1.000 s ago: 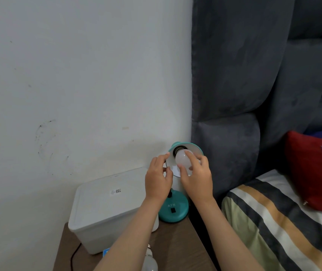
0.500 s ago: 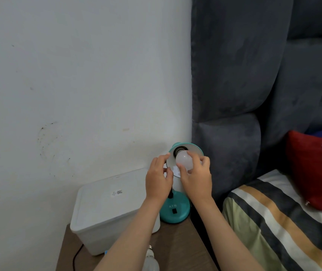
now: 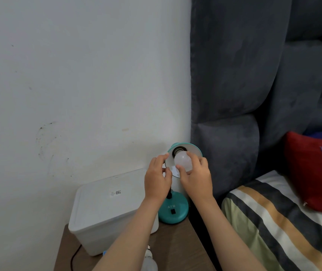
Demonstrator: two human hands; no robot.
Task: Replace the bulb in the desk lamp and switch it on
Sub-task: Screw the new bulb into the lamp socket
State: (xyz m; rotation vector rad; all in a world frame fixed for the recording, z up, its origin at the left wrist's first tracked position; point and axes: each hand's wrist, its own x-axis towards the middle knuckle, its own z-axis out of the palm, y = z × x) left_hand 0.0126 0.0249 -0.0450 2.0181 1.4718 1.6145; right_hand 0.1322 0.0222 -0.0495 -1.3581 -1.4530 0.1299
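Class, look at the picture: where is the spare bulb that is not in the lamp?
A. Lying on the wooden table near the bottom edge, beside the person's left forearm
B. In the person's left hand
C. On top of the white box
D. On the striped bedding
A: the spare bulb lies on the wooden table, while the right hand holds the bulb in the lamp.

A white lidded plastic box (image 3: pixel 105 210) sat on my brown wooden bedside table (image 3: pixel 177 243), close against the white wall (image 3: pixel 78 75), which carried dark scuff marks. A small barcode sticker (image 3: pixel 115 193) lay on the box lid. A thin black cable (image 3: pixel 74 258) looped across the tabletop below the box. To my right a padded dark grey headboard (image 3: pixel 244 75) rose beside the wall. The bed had a striped cover (image 3: pixel 269 227) in black, white, tan and pale green, with a red cushion (image 3: pixel 312 173) resting at its head.
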